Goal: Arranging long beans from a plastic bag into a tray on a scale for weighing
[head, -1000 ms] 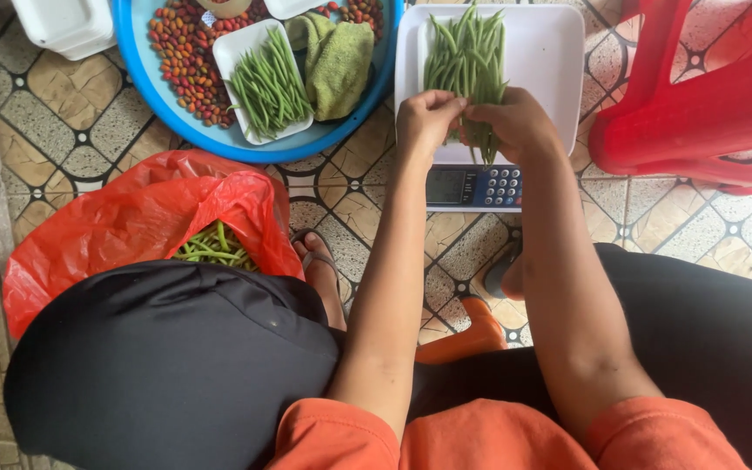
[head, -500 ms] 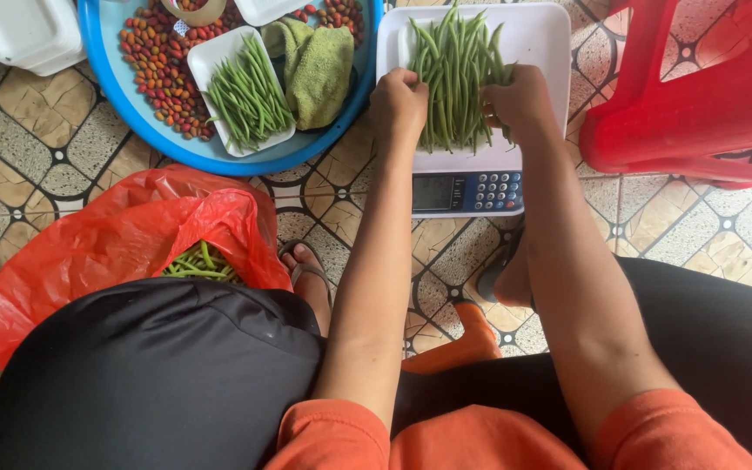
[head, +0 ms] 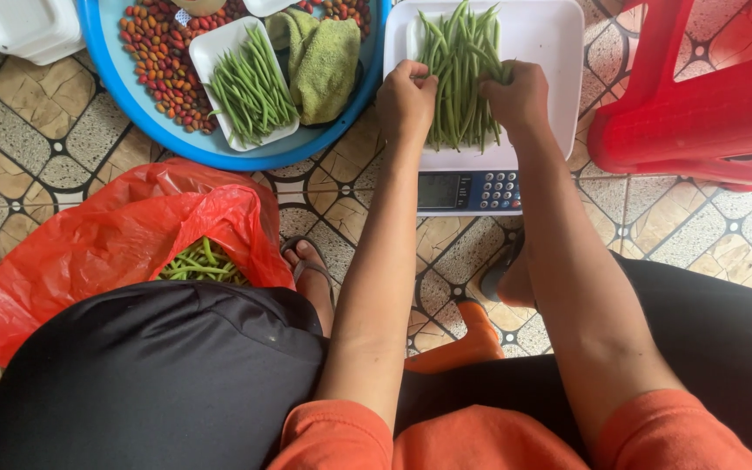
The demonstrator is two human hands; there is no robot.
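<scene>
A pile of long green beans (head: pixel 461 74) lies in a white foam tray (head: pixel 540 52) on a white digital scale (head: pixel 469 189) on the tiled floor. My left hand (head: pixel 406 96) grips the left side of the bean pile with curled fingers. My right hand (head: pixel 517 94) is closed on the right side of the same pile. Both forearms reach forward from orange sleeves over my black-clad lap.
A blue basin (head: pixel 219 148) at the upper left holds red chillies (head: pixel 157 61), another tray of green beans (head: pixel 250 83) and a green cloth (head: pixel 324 57). A red plastic bag (head: pixel 97 239) with more beans lies at left. A red plastic stool (head: pixel 698 96) stands at right.
The view has shifted, bringing the scale and tray lower in the picture. Both hands have slid up from the near end of the bean pile to its two sides.
</scene>
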